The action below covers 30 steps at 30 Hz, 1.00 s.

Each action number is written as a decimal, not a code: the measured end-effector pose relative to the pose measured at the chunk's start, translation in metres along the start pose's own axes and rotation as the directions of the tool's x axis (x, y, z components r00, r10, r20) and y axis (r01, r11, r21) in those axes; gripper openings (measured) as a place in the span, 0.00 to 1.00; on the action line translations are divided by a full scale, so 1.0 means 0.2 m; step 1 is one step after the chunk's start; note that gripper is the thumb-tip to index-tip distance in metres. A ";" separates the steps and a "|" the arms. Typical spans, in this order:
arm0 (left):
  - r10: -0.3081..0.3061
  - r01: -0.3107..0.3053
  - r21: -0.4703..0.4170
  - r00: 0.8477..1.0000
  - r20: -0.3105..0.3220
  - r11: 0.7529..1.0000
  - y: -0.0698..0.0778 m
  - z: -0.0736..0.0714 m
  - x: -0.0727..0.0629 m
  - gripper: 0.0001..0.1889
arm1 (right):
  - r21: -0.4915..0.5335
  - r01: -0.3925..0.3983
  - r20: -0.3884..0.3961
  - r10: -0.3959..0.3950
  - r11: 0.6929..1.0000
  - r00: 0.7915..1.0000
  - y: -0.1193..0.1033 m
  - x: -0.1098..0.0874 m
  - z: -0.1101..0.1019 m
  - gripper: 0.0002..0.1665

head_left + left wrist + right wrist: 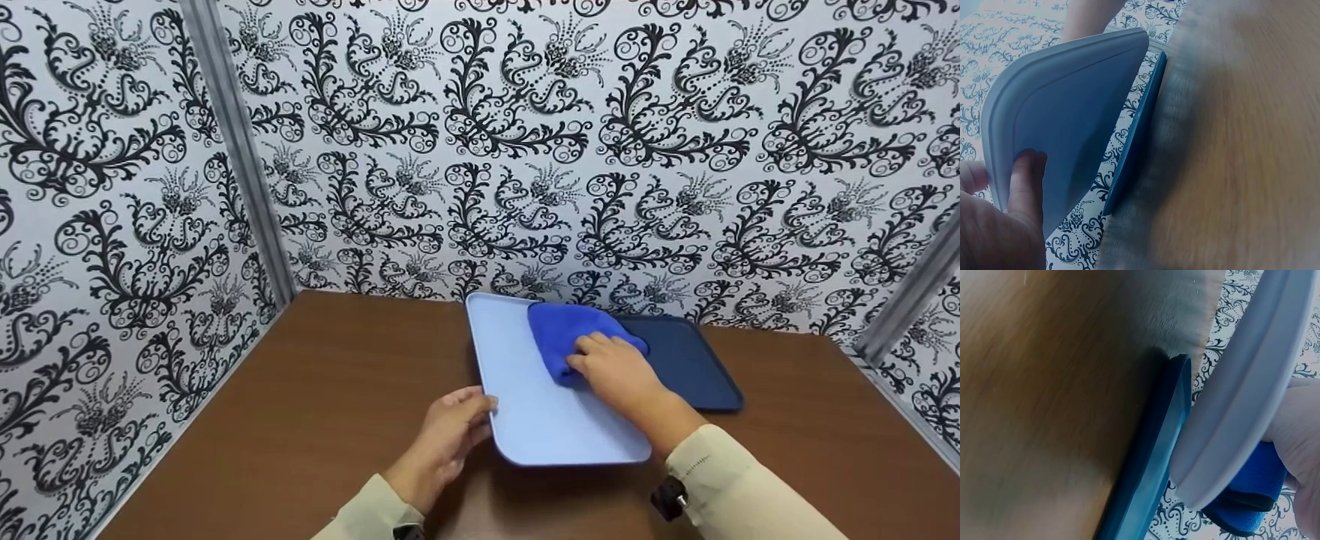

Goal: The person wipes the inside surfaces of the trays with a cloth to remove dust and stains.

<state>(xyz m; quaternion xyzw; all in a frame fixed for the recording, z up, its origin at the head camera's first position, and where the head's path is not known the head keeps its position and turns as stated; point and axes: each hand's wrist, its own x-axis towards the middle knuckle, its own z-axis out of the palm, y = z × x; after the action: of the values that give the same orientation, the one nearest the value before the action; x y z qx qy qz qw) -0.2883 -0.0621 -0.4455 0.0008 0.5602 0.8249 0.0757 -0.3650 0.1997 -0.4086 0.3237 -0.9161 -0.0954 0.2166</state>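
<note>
A light blue tray is held up off the table, tilted, by my left hand. The thumb lies over its left rim and the fingers are underneath, as the left wrist view shows on the tray's underside. My right hand grips a bright blue cloth against the tray's upper face, towards its far right. In the right wrist view part of the cloth hangs below the hand, beyond the tray's rim. The right fingertips are partly hidden in the cloth.
A dark blue tray lies on the brown wooden table behind and to the right, partly covered by the light blue one. Patterned black-and-white walls close off the table's back and sides.
</note>
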 end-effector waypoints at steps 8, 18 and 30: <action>-0.009 0.009 0.011 1.000 -0.001 1.000 -0.01 0.00 0.02 0.21 | 0.043 -0.120 0.054 0.118 0.992 0.992 0.00 0.01 0.00 0.14; -0.014 0.015 0.025 1.000 -0.013 1.000 -0.01 0.01 0.01 0.20 | 0.144 -0.239 0.129 0.221 0.960 0.967 -0.02 0.07 -0.01 0.17; -0.004 0.004 0.025 1.000 0.002 1.000 -0.02 0.01 0.01 0.21 | 0.185 -0.285 0.203 0.247 0.940 0.948 -0.10 0.17 -0.06 0.17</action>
<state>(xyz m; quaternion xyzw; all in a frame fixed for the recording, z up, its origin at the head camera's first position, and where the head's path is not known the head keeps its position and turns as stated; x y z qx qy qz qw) -0.2891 -0.0581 -0.4476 0.0016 0.5705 0.8176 0.0780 -0.3716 0.1624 -0.3931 0.2079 -0.9719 0.0048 0.1098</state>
